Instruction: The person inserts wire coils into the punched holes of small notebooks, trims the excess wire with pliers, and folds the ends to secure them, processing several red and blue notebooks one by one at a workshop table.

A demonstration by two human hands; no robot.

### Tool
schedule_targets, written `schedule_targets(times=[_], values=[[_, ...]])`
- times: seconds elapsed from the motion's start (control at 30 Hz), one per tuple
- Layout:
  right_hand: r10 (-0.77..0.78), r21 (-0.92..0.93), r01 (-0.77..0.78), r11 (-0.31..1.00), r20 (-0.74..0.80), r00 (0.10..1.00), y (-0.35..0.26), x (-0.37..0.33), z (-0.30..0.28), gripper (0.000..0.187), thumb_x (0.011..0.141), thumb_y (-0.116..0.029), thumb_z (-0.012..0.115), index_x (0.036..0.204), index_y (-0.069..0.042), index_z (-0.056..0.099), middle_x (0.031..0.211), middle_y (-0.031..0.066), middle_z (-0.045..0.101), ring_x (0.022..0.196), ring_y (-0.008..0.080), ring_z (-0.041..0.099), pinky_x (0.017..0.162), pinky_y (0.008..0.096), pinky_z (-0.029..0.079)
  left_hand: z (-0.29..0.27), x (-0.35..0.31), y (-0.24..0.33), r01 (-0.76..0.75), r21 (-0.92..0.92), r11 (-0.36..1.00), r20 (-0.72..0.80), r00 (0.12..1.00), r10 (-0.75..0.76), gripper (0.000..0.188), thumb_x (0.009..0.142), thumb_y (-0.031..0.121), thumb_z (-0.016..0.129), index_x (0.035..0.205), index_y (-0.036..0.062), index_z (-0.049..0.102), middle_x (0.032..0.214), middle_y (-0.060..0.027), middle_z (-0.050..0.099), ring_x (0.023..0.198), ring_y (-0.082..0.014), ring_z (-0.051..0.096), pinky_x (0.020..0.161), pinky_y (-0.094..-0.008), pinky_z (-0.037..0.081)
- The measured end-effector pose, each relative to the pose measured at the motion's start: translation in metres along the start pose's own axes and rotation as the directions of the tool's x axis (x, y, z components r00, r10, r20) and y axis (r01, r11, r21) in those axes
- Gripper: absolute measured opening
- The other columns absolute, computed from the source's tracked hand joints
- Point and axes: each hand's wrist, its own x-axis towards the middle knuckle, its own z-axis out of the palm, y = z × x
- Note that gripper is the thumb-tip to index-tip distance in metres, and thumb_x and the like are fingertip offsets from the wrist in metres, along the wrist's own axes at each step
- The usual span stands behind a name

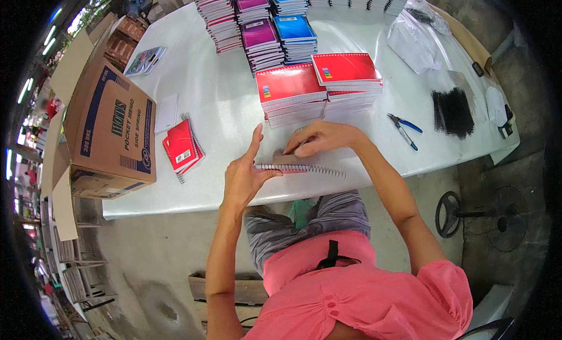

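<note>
Notebook (291, 171): red, coil (326, 171) overhanging | left hand (243, 177): pinching it | right hand (319, 138): curled, grip unclear

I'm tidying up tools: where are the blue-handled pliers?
In the head view, the pliers lie on the right side of the white table, between the red notebook stacks and the black coils.

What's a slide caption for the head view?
Left hand holds a notebook, wire spiral jutting out, near stacked red notebooks.
</note>
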Motion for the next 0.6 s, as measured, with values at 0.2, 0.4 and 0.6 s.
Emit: schedule_targets(times=[0.2, 0.4, 0.6], values=[[0.048, 0.109, -0.040, 0.993, -0.073, 0.996, 0.018, 0.002, 0.003, 0.047, 0.090, -0.041, 0.064, 0.115, -0.002, 0.069, 0.102, 0.0100, 0.070, 0.092, 0.0166, 0.063, 0.082, 0.0300, 0.050, 0.021, -0.012, -0.018, 0.083, -0.517, 0.852, -0.090, 0.984, -0.151, 0.109, 0.064, 0.010, 0.086, 0.154, 0.0179, 0.024, 0.139, -0.0193, 0.053, 0.126, -0.0313, 0.054, 0.093, -0.0352, 0.053], [0.031, 0.145, -0.023, 0.989, -0.055, 0.998, 0.011, 0.013, 0.002, 0.048, 0.091, -0.042, 0.064, 0.117, -0.001, 0.069, 0.101, 0.0080, 0.070, 0.091, 0.0149, 0.062, 0.082, 0.0301, 0.049, 0.030, -0.012, -0.026, 0.041, -0.607, 0.793, -0.101, 0.987, -0.129, 0.108, 0.067, 0.005, 0.083, 0.155, 0.0179, 0.021, 0.138, -0.0207, 0.053, 0.129, -0.0280, 0.052, 0.097, -0.0330, 0.051], [0.077, 0.149, -0.070, 0.986, -0.047, 0.996, 0.013, 0.021, 0.006, 0.048, 0.091, -0.041, 0.064, 0.118, -0.001, 0.068, 0.101, 0.0083, 0.070, 0.091, 0.0146, 0.062, 0.083, 0.0299, 0.049, 0.030, -0.014, -0.021, 0.075, -0.542, 0.837, -0.118, 0.979, -0.164, 0.107, 0.069, 0.022, 0.083, 0.155, 0.0156, 0.019, 0.134, -0.0199, 0.057, 0.122, -0.0275, 0.058, 0.086, -0.0320, 0.055]])
